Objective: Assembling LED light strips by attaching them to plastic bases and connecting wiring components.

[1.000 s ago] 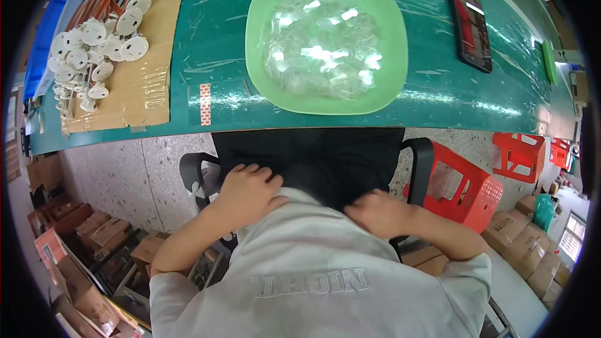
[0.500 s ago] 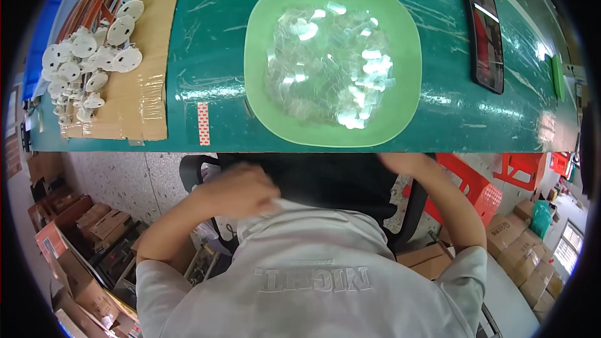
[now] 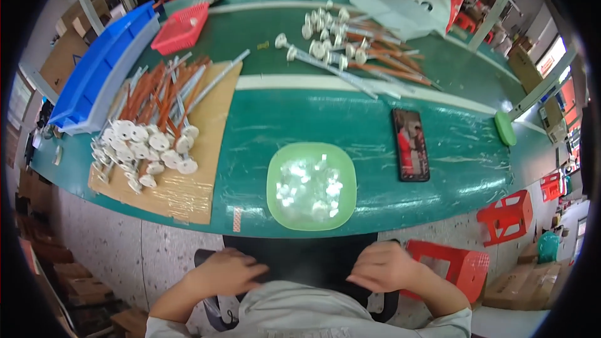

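Observation:
My left hand [image 3: 230,271] is in front of the table edge, above my lap, fingers loosely stretched and nothing visible in them. My right hand [image 3: 385,266] is at the same height farther right, slightly blurred, its fingers loosely bent and apart; I see nothing in it. Between and beyond the hands, a light green bowl [image 3: 273,203] stands near the table's front edge, full of small, clear, shiny pieces. Neither hand touches it. Black material [image 3: 300,256] lies below the table edge, between the hands.
White-disc-ended rods [image 3: 141,144] in orange and grey lie on cardboard [image 3: 194,197] at left; similar rods [image 3: 350,53] lie farther back. A phone [image 3: 410,144] lies right of the bowl. A blue tray [image 3: 103,69] and red basket [image 3: 181,30] stand far left. Red stools [image 3: 447,266] stand right.
The view has tilted up, showing more of the table. My right hand has come out from the table edge into full sight; my left hand remains near my lap, with its fingers more visible.

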Demonstrator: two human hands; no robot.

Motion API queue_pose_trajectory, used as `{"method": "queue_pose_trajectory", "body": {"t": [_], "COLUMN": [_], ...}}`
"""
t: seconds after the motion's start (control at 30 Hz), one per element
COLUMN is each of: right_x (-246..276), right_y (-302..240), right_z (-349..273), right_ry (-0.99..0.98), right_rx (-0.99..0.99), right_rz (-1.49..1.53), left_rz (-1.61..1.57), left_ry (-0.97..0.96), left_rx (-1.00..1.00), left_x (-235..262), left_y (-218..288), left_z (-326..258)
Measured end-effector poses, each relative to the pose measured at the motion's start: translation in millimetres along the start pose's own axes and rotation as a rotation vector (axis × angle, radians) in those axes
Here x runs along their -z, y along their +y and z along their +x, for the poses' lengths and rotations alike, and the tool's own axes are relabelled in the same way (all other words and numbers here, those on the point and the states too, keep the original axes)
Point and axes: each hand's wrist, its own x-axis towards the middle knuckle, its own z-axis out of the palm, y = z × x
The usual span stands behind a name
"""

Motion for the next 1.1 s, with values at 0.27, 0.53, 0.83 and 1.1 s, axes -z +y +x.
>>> {"method": "queue_pose_trajectory", "body": {"t": [0.27, 0.53, 0.83, 1.1], "right_x": [74, -27, 19, 96], "right_y": [-66, -154, -99, 24], "right_z": [96, 212, 191, 245], "right_ry": [0.286, 0.269, 0.207, -0.076], "right_rx": [0.83, 1.475, 1.316, 0.201], "right_rz": [-0.471, -0.137, -0.235, -1.035], "left_rz": [-0.642, -0.954, -0.661, 0.281], "left_ry": [0.589, 0.131, 0.734, 1.46], "left_rx": [-0.379, -0.643, -0.414, 0.08], "left_x": [147, 164, 170, 163], "left_y": [51, 154, 95, -101], "left_z": [72, 212, 157, 155]}}
